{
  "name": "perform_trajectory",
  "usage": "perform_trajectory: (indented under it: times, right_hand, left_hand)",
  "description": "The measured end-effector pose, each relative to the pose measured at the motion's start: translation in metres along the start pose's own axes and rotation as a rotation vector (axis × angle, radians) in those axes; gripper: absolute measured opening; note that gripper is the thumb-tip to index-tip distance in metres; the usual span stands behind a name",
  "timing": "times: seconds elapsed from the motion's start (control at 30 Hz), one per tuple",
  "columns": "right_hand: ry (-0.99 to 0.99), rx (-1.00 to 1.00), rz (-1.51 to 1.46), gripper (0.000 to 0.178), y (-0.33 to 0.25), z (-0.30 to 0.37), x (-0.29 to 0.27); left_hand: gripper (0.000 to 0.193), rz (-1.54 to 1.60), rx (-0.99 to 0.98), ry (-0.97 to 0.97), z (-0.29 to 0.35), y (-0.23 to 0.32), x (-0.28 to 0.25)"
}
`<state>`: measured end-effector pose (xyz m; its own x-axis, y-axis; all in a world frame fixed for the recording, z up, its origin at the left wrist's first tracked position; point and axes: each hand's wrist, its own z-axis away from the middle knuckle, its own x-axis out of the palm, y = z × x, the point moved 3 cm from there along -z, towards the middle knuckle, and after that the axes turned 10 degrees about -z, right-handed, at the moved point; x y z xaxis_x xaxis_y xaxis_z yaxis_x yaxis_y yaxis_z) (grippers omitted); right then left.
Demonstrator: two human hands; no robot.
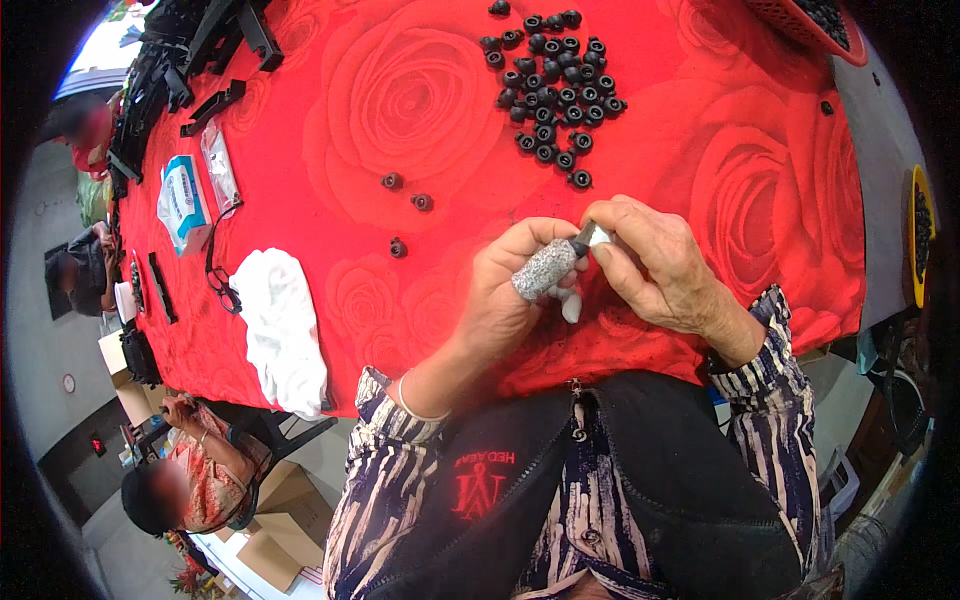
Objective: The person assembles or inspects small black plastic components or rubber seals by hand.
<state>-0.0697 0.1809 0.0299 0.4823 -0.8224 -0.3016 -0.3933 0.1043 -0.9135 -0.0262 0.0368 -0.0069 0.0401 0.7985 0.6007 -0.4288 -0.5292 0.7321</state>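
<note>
In the head view, the person's left hand point(505, 285) wraps its fingers around a speckled grey, cylindrical tool handle point(545, 270), which lies tilted above the near part of the tabletop point(450, 290), spread with a red, rose-patterned cloth. A short dark end point(581, 243) of the tool points up and to the right, toward the right hand point(655, 265). There the thumb and forefinger pinch together at a small white piece point(599, 236) beside that dark end; whether the two touch cannot be told. A pale, rounded thing point(571, 306) shows below the left hand's fingers, too unclear to name.

Beyond the hands lies a loose cluster of small, round black parts point(568, 96), each with a hole or collar. Three similar black pieces point(398, 247) lie apart from it, left of the hands. Farther left are a crumpled white cloth point(278, 325), black-framed glasses point(226, 293) and a blue-and-white packet point(182, 205). At the upper right stands a red basket point(853, 48) holding dark bits.
</note>
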Motion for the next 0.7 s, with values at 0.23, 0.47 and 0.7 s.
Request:
perform_trajectory:
  times: [0.23,0.47,0.7]
  right_hand:
    - [0.01,-0.002,0.021,0.019,0.006,0.003,0.002]
    - [-0.035,-0.015,0.013,0.019,0.002,0.0,-0.001]
    - [0.008,-0.103,0.078,0.032,-0.005,0.0,-0.001]
  left_hand:
    - [0.02,-0.045,0.025,0.026,-0.002,-0.008,-0.005]
    - [0.02,0.05,0.024,-0.018,-0.003,-0.006,-0.003]
    - [0.019,0.033,-0.077,0.022,-0.001,-0.006,-0.004]
